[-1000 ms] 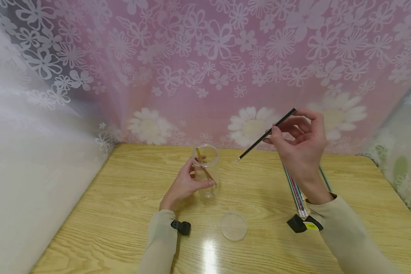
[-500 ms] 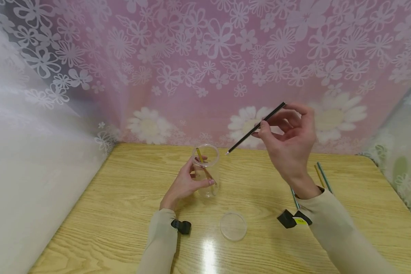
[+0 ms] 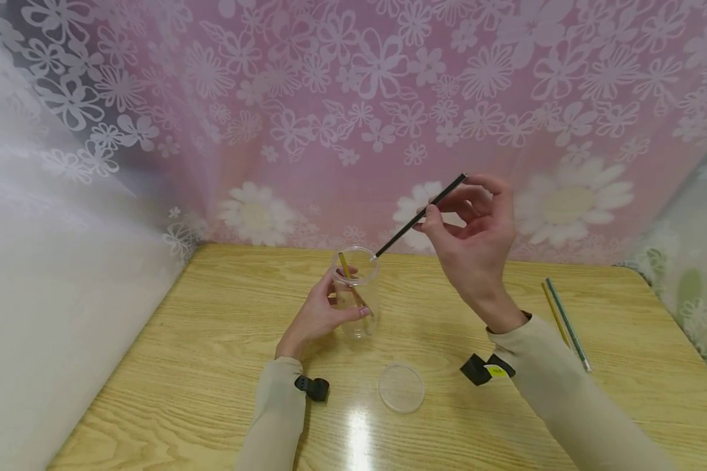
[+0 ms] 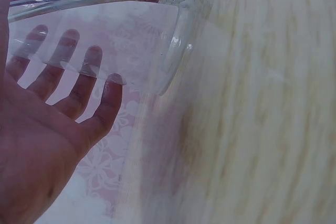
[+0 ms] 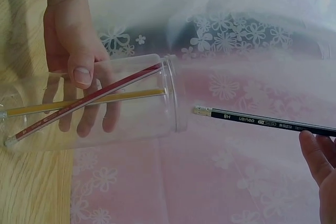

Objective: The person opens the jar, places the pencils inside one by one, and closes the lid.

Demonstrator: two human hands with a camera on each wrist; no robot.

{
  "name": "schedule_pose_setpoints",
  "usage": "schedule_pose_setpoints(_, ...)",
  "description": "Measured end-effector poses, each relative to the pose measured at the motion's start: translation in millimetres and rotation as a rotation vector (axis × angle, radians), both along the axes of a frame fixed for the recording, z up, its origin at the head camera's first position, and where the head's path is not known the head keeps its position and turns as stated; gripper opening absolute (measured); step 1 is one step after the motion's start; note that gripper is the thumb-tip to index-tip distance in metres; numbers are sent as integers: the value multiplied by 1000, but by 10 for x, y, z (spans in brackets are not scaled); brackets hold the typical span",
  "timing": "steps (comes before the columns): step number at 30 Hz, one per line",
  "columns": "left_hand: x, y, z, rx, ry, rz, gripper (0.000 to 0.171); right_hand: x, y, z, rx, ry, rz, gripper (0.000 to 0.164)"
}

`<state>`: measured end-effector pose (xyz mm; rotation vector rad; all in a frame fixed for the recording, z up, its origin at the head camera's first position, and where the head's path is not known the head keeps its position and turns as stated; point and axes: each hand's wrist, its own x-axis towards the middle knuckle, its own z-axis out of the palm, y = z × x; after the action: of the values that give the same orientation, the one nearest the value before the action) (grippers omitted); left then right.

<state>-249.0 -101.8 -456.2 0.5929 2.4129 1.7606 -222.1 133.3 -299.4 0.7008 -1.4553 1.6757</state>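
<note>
A clear plastic jar (image 3: 358, 327) stands on the table, gripped around its side by my left hand (image 3: 318, 317). Inside it lean a yellow pencil (image 5: 136, 96) and a red pencil (image 5: 89, 99), crossing each other. My right hand (image 3: 474, 245) pinches a black pencil (image 3: 412, 226) between thumb and fingers, tilted with its eraser end down to the left. In the head view that end overlaps the jar's rim; the right wrist view shows it a short gap outside the mouth. The left wrist view shows my fingers (image 4: 107, 103) spread along the jar wall.
A round clear lid (image 3: 401, 387) lies on the wooden table (image 3: 212, 366) in front of the jar. To the right lie a green pencil (image 3: 567, 320) and another yellow pencil (image 3: 555, 311), partly behind my right sleeve (image 3: 565, 379). A flowered curtain hangs behind the table.
My right hand has moved left with the black pencil, bringing its eraser end to the jar's mouth. The pencils on the right are less covered by the arm. The left hand stays put.
</note>
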Motion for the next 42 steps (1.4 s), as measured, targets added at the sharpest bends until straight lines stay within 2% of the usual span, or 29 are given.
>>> schedule_pose_setpoints(11,-11,-6,3,-7,-10,0,71,-105,-94,-106,83,-11,-5,45)
schedule_pose_setpoints(17,-21,2,-4,-2,-18,-3,69,-139,-137,-164,179,-29,-17,50)
schedule_pose_setpoints(24,-19,7,8,2,-12,-7,71,-182,-197,-220,322,4,-16,53)
schedule_pose_setpoints(31,-22,5,8,7,-10,-9,69,-215,-239,-316,434,-19,-36,48)
schedule_pose_setpoints(42,-24,9,-12,1,-7,13,70,-237,-272,-389,529,-69,21,28)
